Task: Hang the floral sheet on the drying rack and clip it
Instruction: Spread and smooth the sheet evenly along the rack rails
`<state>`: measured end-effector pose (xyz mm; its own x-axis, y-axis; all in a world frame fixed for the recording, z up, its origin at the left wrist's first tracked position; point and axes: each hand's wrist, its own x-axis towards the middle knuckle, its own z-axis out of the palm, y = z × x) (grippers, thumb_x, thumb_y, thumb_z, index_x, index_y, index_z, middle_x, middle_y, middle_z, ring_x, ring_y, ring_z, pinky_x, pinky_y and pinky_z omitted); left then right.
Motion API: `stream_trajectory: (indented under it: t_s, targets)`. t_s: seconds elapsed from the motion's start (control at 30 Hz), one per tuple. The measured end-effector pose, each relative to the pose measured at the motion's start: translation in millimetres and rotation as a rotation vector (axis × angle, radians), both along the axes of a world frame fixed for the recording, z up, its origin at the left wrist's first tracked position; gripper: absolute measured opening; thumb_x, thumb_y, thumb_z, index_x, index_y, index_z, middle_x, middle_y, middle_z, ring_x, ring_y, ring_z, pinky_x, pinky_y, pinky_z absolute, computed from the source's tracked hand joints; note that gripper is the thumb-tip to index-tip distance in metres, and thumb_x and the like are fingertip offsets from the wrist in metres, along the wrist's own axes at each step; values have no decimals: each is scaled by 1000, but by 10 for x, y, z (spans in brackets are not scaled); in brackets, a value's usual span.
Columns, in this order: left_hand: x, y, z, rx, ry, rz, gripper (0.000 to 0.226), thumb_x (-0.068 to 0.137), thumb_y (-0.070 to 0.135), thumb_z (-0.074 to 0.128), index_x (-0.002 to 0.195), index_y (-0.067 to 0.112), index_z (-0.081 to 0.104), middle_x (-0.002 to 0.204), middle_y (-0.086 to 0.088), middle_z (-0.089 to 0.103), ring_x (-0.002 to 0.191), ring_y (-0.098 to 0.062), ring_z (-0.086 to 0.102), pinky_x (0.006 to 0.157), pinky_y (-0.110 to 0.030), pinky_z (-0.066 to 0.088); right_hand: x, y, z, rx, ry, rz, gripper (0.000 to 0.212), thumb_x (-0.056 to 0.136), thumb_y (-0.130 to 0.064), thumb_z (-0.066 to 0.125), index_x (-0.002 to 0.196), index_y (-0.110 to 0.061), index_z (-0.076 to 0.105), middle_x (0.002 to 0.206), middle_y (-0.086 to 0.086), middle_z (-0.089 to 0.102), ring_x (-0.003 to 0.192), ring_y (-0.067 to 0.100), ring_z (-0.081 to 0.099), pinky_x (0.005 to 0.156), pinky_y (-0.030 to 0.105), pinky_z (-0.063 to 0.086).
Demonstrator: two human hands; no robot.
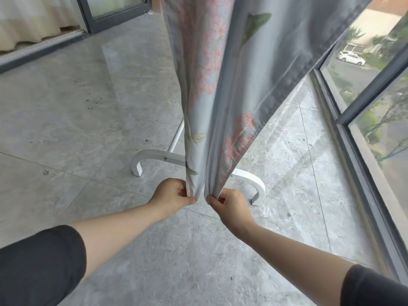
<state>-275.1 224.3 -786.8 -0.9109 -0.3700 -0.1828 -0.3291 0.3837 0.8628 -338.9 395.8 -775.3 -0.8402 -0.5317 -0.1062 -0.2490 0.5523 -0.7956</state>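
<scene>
Both hands low — left hand, right hand fingers pinching floral sheet bottom corners.

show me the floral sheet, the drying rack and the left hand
floral sheet (209,69): head view, on the pink flower print of the hanging fold
drying rack (154,154): head view, on its white curved foot left of the sheet
left hand (171,194): head view, on the back of the hand

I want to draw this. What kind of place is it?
Probably an enclosed balcony or sunroom at home: tall windows look out on a white car, the floor is grey tile, and a sheet hangs above a rack.
</scene>
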Motion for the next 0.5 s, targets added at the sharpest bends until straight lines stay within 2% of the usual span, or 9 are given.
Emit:
stream_trajectory:
  t_s: [0.07, 0.13, 0.23, 0.3, 0.33, 0.37, 0.4, 0.5]
  targets:
    - [-1, 30, -30, 42, 20, 9, 13, 72, 11, 79, 75, 3, 70, 77, -9, 73, 79, -23, 70, 78, -40, 54, 11, 5, -23, 28, 20, -1, 40, 90, -20, 58, 57, -5, 43, 47, -3, 31, 41, 10, 26, 43, 21, 19]
    - [8, 54, -53, 74, 37, 30, 11, 73, 10, 78, 73, 4, 69, 74, -8, 73, 75, -20, 70, 78, -41, 54, 30, 0, -54, 64, 33, 5, 40, 90, -21, 57, 58, -2, 44, 46, -3, 32, 42, 10, 26, 44, 22, 20]
    - [-9, 40, -78, 63, 46, 65, 21, 72, 12, 79, 65, 1, 64, 68, -14, 69, 68, -26, 67, 72, -44, 54, 34, -20, -127, 87, 3, -12, 35, 88, -22, 57, 65, 4, 54, 50, 11, 45, 44, 14, 34, 47, 31, 28]
    - [-20, 24, -95, 40, 35, 56, 23, 71, 13, 80, 62, 2, 62, 63, -10, 67, 64, -20, 64, 67, -35, 53, 22, -33, -155, 69, -36, -43, 32, 88, -23, 57, 71, 4, 61, 65, 19, 61, 53, 28, 49, 52, 40, 41]
    - [-13, 29, -103, 16, 21, 38, 23, 71, 13, 80, 61, 5, 62, 61, -5, 66, 61, -13, 61, 63, -26, 50, 15, -38, -162, 52, -58, -60, 32, 88, -23, 57, 72, 4, 62, 69, 19, 64, 57, 29, 52, 57, 42, 46]
    - [0, 46, -107, -2, 5, 23, 23, 72, 14, 80, 60, 8, 61, 60, -1, 64, 59, -8, 58, 61, -20, 46, 11, -46, -165, 35, -79, -75, 31, 89, -22, 57, 71, 3, 62, 70, 18, 65, 57, 26, 53, 60, 43, 48]
    - [15, 64, -120, -12, -4, 15, 22, 72, 14, 80, 61, 8, 62, 62, -2, 65, 59, -7, 57, 61, -19, 45, 11, -54, -166, 19, -94, -89, 30, 88, -22, 58, 70, 2, 63, 68, 16, 65, 56, 20, 53, 62, 44, 49]
    - [22, 78, -188, -9, 0, 27, 22, 72, 15, 79, 65, 1, 64, 68, -11, 69, 63, -20, 62, 64, -32, 49, 29, -79, -181, -9, -120, -110, 26, 85, -21, 63, 65, -5, 66, 63, 8, 66, 55, 12, 54, 62, 41, 51]
